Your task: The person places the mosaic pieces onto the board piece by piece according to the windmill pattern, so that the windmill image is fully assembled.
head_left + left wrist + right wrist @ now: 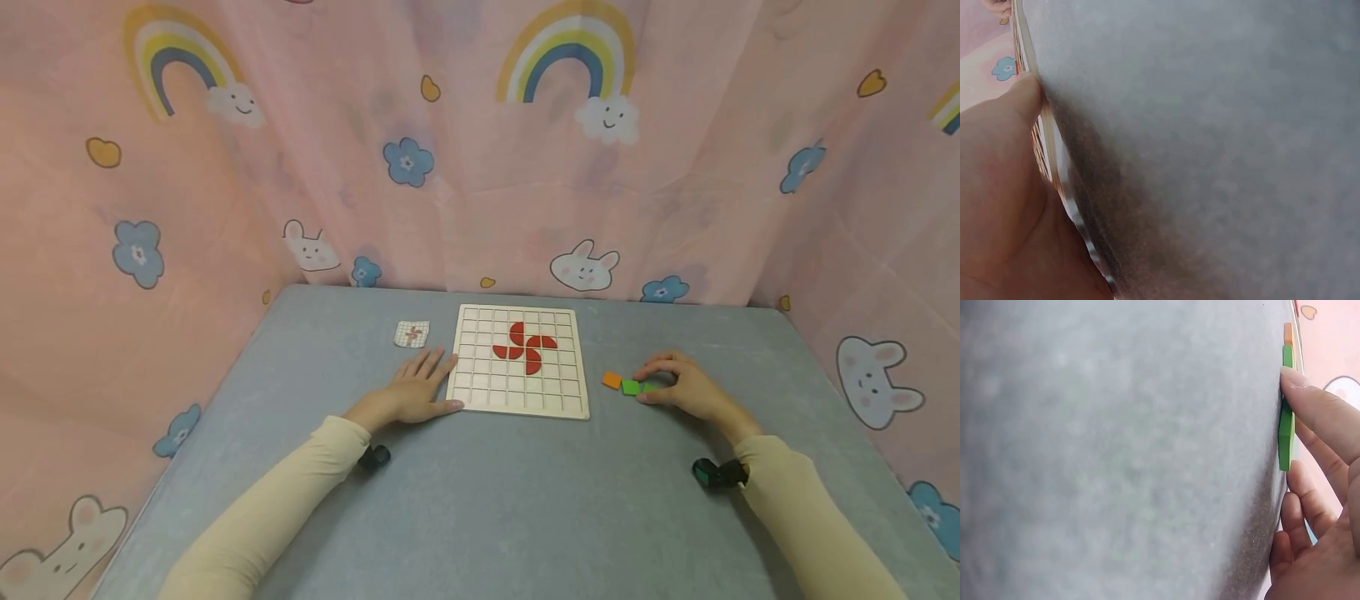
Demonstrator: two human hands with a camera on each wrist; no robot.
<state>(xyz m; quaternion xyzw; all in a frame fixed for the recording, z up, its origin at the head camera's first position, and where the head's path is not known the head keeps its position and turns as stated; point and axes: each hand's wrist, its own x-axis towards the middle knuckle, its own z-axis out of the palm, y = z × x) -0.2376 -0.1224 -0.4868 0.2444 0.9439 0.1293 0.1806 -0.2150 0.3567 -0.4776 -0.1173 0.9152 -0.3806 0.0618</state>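
Note:
A cream gridded board lies flat, with several red quarter-circle pieces forming a pinwheel on its squares. Spread flat on the table, my left hand touches the board's left edge with its fingertips and thumb. Right of the board, my right hand holds a green tile between thumb and fingers; the hand partly covers it. Another green tile sits against it in a row, and an orange square tile lies at the row's left end.
A small white card printed with a grid and a red pinwheel lies left of the board. The grey table meets a pink patterned curtain at the back and sides.

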